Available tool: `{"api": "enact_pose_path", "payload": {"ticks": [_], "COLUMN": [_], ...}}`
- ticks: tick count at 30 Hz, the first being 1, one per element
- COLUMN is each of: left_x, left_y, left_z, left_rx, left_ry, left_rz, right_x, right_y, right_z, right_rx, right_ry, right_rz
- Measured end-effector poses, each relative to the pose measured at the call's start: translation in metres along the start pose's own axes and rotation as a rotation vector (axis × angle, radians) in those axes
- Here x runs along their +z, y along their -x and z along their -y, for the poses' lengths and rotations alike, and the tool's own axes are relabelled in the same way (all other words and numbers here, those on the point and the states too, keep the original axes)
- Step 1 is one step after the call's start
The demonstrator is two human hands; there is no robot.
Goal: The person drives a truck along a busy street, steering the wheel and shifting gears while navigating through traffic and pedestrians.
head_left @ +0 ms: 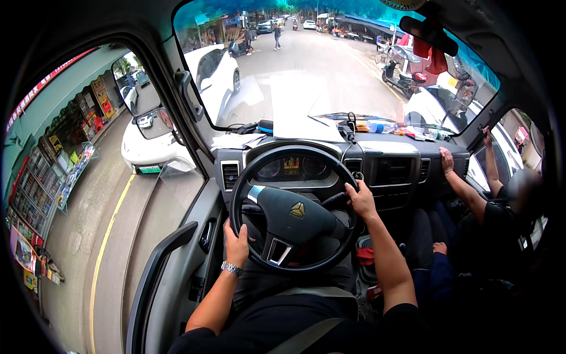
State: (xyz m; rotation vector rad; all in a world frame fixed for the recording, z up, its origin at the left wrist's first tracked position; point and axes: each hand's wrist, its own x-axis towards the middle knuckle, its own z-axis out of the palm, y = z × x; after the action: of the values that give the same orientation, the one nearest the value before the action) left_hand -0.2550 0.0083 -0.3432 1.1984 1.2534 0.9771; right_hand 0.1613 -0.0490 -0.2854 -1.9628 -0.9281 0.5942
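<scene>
A black steering wheel [298, 266] with a gold emblem at its hub is in front of me. My left hand [237, 245] is closed on its lower left rim, thumb lying up along it; a metal wristwatch circles that wrist. On the right side of the rim rests my right hand [361, 199], its fingers curled at the wheel and partly hidden. Close to these fingers a dark stalk [334, 200] sticks out from the column. Behind the wheel sits the instrument cluster [292, 167].
White papers [303, 127] lie on the dashboard, with packets [377, 127] farther right. A passenger's hand [447, 160] touches the dash. Through the windshield, a white car [211, 74] stands left, scooters [404, 76] right, and a pedestrian [277, 36] is on the road ahead.
</scene>
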Motion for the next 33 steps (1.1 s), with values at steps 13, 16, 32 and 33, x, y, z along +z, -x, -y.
{"api": "enact_pose_path", "payload": {"ticks": [13, 16, 32, 33], "left_x": [0.004, 0.004, 0.020, 0.020], "left_y": [-0.106, -0.139, -0.174, -0.179], "left_z": [-0.045, -0.037, -0.071, -0.067], "left_rx": [0.014, 0.058, 0.094, 0.104], "left_ry": [-0.133, -0.155, -0.298, -0.294], "left_rz": [0.104, 0.167, 0.248, 0.255], "right_x": [0.031, 0.042, 0.044, 0.044], "right_y": [0.116, 0.137, 0.167, 0.165], "right_z": [-0.009, -0.016, 0.008, 0.008], "right_rx": [0.162, 0.141, 0.297, 0.291], "right_ry": [-0.424, -0.460, -0.689, -0.687], "right_rz": [-0.216, -0.247, -0.179, -0.182]}}
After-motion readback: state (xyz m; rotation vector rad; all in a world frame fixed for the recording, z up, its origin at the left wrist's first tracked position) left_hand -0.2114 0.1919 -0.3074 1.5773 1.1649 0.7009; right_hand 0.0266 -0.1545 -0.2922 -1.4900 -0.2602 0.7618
